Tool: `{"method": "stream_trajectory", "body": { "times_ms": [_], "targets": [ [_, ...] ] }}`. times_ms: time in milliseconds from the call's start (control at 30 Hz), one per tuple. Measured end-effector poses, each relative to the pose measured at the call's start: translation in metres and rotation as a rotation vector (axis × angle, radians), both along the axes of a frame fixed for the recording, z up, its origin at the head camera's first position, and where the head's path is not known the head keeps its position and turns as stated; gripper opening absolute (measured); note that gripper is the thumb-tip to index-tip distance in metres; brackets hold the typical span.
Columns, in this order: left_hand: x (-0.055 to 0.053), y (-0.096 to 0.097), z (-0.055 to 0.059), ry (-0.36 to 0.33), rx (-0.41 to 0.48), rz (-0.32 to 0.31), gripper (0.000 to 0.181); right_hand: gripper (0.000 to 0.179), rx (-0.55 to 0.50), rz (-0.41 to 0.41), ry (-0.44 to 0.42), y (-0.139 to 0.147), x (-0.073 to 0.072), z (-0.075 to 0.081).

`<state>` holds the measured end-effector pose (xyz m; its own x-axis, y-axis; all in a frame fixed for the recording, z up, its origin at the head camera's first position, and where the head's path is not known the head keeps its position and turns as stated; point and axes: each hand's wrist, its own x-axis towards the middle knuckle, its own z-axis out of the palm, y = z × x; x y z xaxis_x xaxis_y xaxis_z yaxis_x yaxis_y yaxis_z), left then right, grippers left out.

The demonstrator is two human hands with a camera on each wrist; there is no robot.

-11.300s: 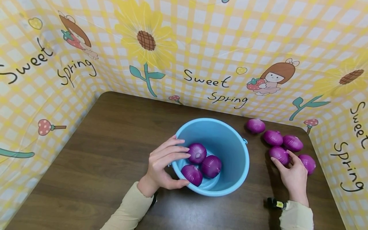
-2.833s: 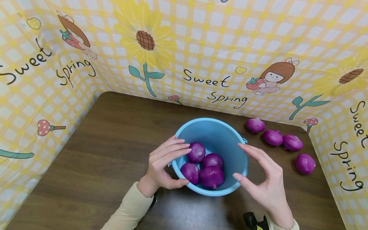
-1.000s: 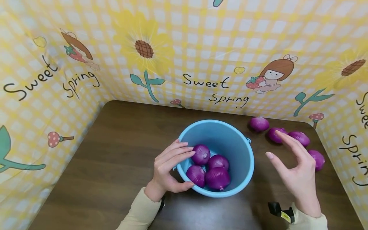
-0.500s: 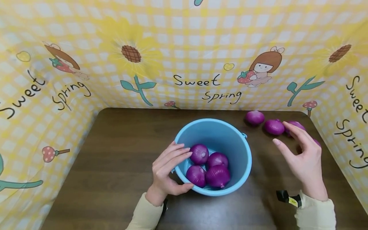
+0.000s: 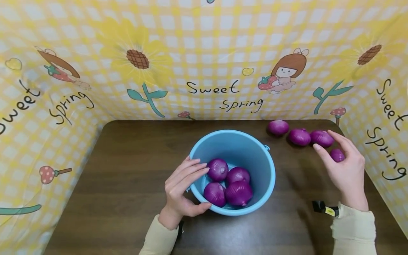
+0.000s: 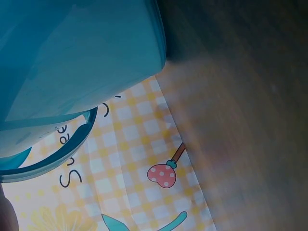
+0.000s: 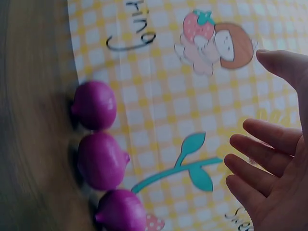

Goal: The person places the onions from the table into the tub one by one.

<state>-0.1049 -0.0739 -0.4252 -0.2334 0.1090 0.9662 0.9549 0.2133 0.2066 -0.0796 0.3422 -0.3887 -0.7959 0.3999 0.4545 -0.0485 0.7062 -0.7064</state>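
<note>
A light blue bucket [image 5: 262,164] stands on the table in the head view, with several purple onions [image 5: 217,170] at its bottom. My left hand [image 5: 183,187] grips the bucket's left rim, fingers over the edge and thumb at the near side. The left wrist view shows the bucket's outer wall [image 6: 86,53] and its handle. My right hand [image 5: 347,170] hovers over the right side with thumb and fingers spread and nothing between them. Beneath and beyond it lie several loose onions [image 5: 299,137], one [image 5: 336,155] partly hidden by the hand. The right wrist view shows three onions [image 7: 103,161] apart from the hand.
The dark wooden table [image 5: 134,170] is enclosed at the back and sides by a yellow checked cloth [image 5: 204,49] with printed flowers and figures. A black wrist mount [image 5: 325,208] sits by the right sleeve.
An onion has joined those in the bucket since the oldest frame. The right hand has left the bucket and moved right, towards the loose onions. The left hand stays at the rim; the head view has shifted.
</note>
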Motion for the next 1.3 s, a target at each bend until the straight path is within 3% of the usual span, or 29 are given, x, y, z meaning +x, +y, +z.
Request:
{"method": "stream_trajectory", "body": {
  "times_ms": [400, 633, 933, 1300],
  "targets": [
    [-0.003, -0.005, 0.003, 0.023, -0.016, -0.009, 0.065, 0.056, -0.042, -0.133, -0.138, 0.027, -0.005, -0.015],
    [-0.002, -0.004, 0.003, 0.038, -0.025, -0.013, 0.065, 0.063, -0.011, -0.188, -0.224, 0.041, -0.006, -0.020],
    [0.008, 0.002, -0.002, 0.040, -0.020, 0.022, 0.064, 0.077, 0.042, -0.124, -0.363, 0.060, -0.002, -0.024],
    [0.002, -0.004, 0.004, 0.042, -0.030, 0.023, 0.064, 0.084, 0.061, -0.111, -0.431, 0.064, 0.003, -0.038]
  ]
}}
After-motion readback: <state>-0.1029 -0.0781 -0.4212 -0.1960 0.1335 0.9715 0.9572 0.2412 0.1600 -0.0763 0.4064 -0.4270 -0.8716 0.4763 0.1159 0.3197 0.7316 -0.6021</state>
